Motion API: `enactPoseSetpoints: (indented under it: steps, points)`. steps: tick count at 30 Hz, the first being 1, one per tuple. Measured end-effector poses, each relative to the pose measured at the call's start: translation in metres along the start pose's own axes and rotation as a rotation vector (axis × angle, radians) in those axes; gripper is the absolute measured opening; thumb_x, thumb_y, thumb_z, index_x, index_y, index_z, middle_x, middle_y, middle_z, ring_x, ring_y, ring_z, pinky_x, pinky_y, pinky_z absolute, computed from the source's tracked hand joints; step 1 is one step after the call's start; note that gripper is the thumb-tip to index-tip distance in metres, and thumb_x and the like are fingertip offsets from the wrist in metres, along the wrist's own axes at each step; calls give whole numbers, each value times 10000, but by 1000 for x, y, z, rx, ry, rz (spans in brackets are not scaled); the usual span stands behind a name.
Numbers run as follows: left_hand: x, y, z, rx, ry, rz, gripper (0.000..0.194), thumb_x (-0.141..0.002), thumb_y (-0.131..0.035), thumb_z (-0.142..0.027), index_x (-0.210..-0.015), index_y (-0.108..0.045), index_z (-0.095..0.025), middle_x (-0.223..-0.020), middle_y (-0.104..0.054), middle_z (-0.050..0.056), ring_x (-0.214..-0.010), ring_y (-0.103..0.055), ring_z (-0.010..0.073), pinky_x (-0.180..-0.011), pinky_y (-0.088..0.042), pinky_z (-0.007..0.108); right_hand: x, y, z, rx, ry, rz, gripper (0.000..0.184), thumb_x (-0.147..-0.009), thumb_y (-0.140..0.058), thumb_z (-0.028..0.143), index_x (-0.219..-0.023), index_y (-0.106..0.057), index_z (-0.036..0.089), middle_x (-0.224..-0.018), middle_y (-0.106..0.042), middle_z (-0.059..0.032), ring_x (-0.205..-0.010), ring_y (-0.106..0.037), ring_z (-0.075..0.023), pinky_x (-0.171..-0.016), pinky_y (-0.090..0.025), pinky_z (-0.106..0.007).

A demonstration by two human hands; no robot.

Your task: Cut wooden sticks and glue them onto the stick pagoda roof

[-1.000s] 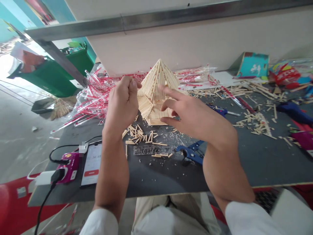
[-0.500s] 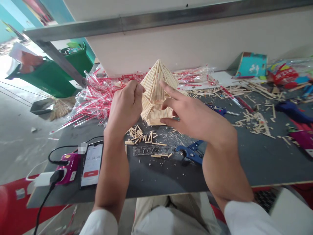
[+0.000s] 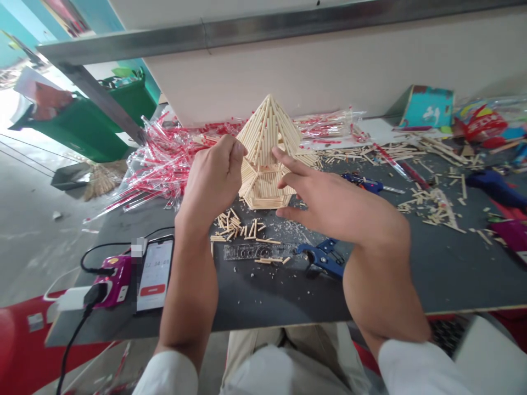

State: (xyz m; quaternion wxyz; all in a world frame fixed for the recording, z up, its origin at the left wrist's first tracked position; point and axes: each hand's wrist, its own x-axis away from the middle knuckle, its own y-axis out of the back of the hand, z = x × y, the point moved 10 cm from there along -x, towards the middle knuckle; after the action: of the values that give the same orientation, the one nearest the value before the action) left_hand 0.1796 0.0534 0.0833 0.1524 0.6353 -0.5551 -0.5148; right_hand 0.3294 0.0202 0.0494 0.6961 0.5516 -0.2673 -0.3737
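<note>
A small model house (image 3: 269, 126) built from thin wooden sticks stands at the middle of the table, with a pointed roof and a stepped, angled base. My left hand (image 3: 218, 178) is closed beside its left side, thumb on top of the curled fingers. Whatever lies inside that grip is hidden. In front of the model's right side is my right hand (image 3: 325, 197), its fingers apart and nothing visible between them. The index fingertip overlaps the lower roof edge; whether it touches cannot be told. Short cut sticks (image 3: 230, 224) lie scattered below the left hand.
A clear ruler (image 3: 259, 252) and blue-handled cutters (image 3: 323, 258) lie nearer me. Behind the right hand sits a blue glue gun (image 3: 366, 184). A phone (image 3: 154, 274) and purple power strip (image 3: 113, 280) are at left. Red-and-clear plastic wrappers (image 3: 158, 164) pile up at the back left.
My right hand has moved slightly down and right, its index finger dropping from the roof's face toward the roof's lower edge. My left hand has shifted a little right, still closed.
</note>
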Motion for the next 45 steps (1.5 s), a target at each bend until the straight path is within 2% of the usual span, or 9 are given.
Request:
enactPoseSetpoints:
  steps: [6,9,12,16,20,24,31,40,45]
  points:
    - [-1,-4,3,-8,-5,19,259,-1052,-429,-316,-978,-659,-222,-719,-614,14,-647,-544,161,-637,-354,332,-8,10,-2,5,19,-97,281,-923,-662,272,-1181,-705,170,-1736,-167,-62,-1129,-709,-306,-1001,-571,-488]
    - [-3,-8,6,-6,-11,25,234,-1042,-440,-290,-950,-642,-218,-721,-599,12,-662,-544,161,-638,-346,331,-5,7,-2,19,11,-44,217,-931,-661,307,-1091,-726,176,-1684,-332,-80,-1012,-735,-275,-894,-583,-456]
    - [-5,-11,8,-15,-6,17,217,-1028,-466,-280,-869,-596,-210,-706,-570,11,-640,-509,159,-629,-330,334,-1,-2,1,4,-1,83,224,-955,-635,389,-999,-743,198,-1258,-728,-96,-837,-732,-250,-749,-554,-412]
    - [-5,-13,11,-9,22,16,134,-992,-531,-272,-884,-583,-212,-725,-585,10,-635,-507,157,-631,-354,330,-3,9,4,-22,-21,-14,229,-957,-637,399,-1035,-740,210,-792,-726,-47,-765,-705,-247,-689,-492,-370]
    - [-4,-14,17,41,64,0,105,-966,-565,-268,-1043,-626,-229,-735,-605,10,-665,-555,175,-665,-403,328,-9,39,-7,-120,-48,-371,263,-957,-641,316,-1183,-684,189,-1132,-715,-98,-847,-695,-210,-801,-538,-373]
    - [-5,-17,23,92,79,-30,270,-956,-571,-294,-1218,-610,-245,-709,-580,7,-674,-576,197,-697,-446,345,-16,47,-33,-181,-142,-599,444,-982,-593,335,-1390,-535,170,-1513,-483,-173,-1122,-646,-235,-855,-583,-353]
    - [-8,-27,23,93,82,-2,420,-946,-559,-273,-1365,-573,-248,-591,-502,-24,-616,-556,199,-721,-470,361,-34,25,-51,-75,-218,-504,676,-965,-574,454,-1581,-359,279,-1542,-485,-162,-1242,-604,-360,-920,-564,-513]
    - [-8,-26,21,126,84,20,407,-950,-533,-293,-1348,-603,-238,-535,-447,-43,-550,-459,179,-718,-462,357,-34,23,-51,-63,-300,-662,496,-1025,-452,459,-1476,-477,252,-1399,-580,-156,-1224,-607,-333,-948,-546,-490]
    - [-8,-26,23,152,85,45,409,-960,-515,-298,-1354,-608,-245,-549,-457,-48,-523,-408,159,-713,-452,349,-33,27,-51,-68,-263,-598,479,-1019,-487,422,-1478,-478,284,-1410,-577,-128,-1161,-637,-299,-928,-564,-465]
